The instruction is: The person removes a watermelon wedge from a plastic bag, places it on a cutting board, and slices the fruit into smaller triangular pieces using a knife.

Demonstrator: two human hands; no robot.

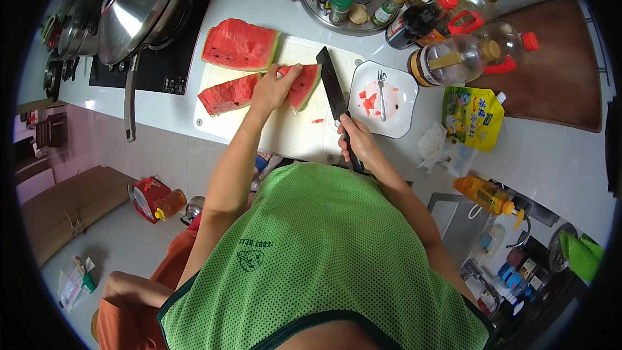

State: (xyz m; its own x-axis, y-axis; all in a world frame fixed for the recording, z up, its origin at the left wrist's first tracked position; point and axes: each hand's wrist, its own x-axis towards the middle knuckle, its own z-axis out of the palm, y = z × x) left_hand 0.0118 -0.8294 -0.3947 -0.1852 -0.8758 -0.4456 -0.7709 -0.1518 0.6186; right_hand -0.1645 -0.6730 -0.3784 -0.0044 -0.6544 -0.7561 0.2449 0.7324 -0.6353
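My left hand [273, 86] holds a small watermelon wedge [307, 82] by its flesh, over the white cutting board [233, 129]. Beside the hand lies a longer watermelon slice [227, 94]. A large watermelon piece [239, 44] rests behind it, partly on the board's upper left. My right hand [355, 138] is closed around the black handle of a kitchen knife, whose dark blade [332, 82] points away from me near the wedge's rind. Small red bits [317, 121] lie on the board. To the right, a white square plate [406, 102] bears a fork [381, 97] and watermelon scraps.
An induction cooktop [165, 70] with a lidded wok [141, 9] stands at left. Behind the board is a round steel tray [311, 7] of seasoning jars. Bottles [454, 61] and a yellow pouch [471, 116] stand right. A sink [449, 214] lies lower right; another person sits lower left.
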